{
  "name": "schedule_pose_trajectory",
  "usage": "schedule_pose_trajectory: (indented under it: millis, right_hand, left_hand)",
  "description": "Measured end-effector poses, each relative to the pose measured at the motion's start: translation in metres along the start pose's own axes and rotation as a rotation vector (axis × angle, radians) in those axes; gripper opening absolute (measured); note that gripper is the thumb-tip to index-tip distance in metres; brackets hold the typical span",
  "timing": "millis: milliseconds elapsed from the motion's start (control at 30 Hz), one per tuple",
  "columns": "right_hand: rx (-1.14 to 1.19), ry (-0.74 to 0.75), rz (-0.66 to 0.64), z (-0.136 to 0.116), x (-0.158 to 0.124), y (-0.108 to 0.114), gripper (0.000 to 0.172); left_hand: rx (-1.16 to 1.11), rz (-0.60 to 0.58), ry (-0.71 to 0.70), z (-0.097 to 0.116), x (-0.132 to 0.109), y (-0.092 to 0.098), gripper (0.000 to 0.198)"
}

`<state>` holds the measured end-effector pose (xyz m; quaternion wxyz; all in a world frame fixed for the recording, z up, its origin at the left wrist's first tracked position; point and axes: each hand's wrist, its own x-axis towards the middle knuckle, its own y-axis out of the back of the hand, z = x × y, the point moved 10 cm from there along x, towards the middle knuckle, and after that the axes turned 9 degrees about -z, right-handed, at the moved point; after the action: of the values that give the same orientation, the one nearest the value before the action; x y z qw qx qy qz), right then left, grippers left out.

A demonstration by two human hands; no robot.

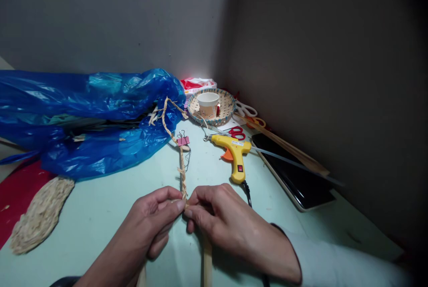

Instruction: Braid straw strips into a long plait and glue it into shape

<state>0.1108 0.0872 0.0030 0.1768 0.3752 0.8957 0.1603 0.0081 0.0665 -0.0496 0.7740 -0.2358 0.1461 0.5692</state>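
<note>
A thin braid [183,175] of dry, straw-coloured plant strips runs up the table from my fingers. My left hand [155,220] pinches its near end between thumb and forefinger. Close against it, my right hand [219,222] pinches the strips at the same end. Loose flat strips [207,262] hang down toward me below my hands. Farther up, a pink binder clip [183,141] grips the braid, and its far end bends over by a blue plastic bag [110,95].
A yellow glue gun [238,155] lies right of the braid, near red-handled scissors [236,133] and a black-screened tablet [294,173]. Behind stands a woven basket [229,102] holding a paper cup [207,105]. A coiled braided mat [43,215] lies at left.
</note>
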Motion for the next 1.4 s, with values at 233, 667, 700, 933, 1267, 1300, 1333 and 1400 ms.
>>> schedule_pose_trajectory:
  millis: [233, 667, 700, 933, 1267, 1300, 1333, 1400]
  right_hand:
    - [-0.363, -0.054, 0.026, -0.008, -0.008, 0.007, 0.027]
    - [-0.594, 0.077, 0.151, -0.029, -0.025, -0.012, 0.008]
    - [-0.692, 0.125, 0.163, -0.031, -0.025, -0.020, 0.006]
    - [-0.838, 0.564, 0.206, -0.053, -0.032, -0.038, 0.022]
    - [0.252, 0.015, -0.264, -0.004, 0.002, -0.018, 0.022]
    - [0.248, 0.010, -0.254, -0.003, 0.004, -0.018, 0.021]
    - [0.210, 0.010, -0.234, -0.003, 0.006, -0.016, 0.021]
    - [0.122, 0.022, -0.210, -0.004, 0.007, -0.013, 0.025]
  left_hand:
    - [0.149, 0.036, -0.006, 0.003, 0.000, 0.004, 0.033]
    - [0.132, 0.062, -0.069, -0.001, -0.003, 0.010, 0.026]
    - [0.111, 0.073, -0.063, -0.003, -0.004, 0.010, 0.026]
    - [0.063, 0.023, -0.071, 0.004, -0.009, 0.003, 0.028]
    - [-0.048, -0.043, -0.062, 0.002, -0.010, -0.007, 0.031]
    - [-0.060, -0.036, -0.060, 0.001, -0.011, -0.008, 0.032]
    - [-0.069, -0.028, -0.057, 0.001, -0.011, -0.008, 0.034]
    - [-0.060, -0.008, -0.047, 0.000, -0.013, -0.007, 0.038]
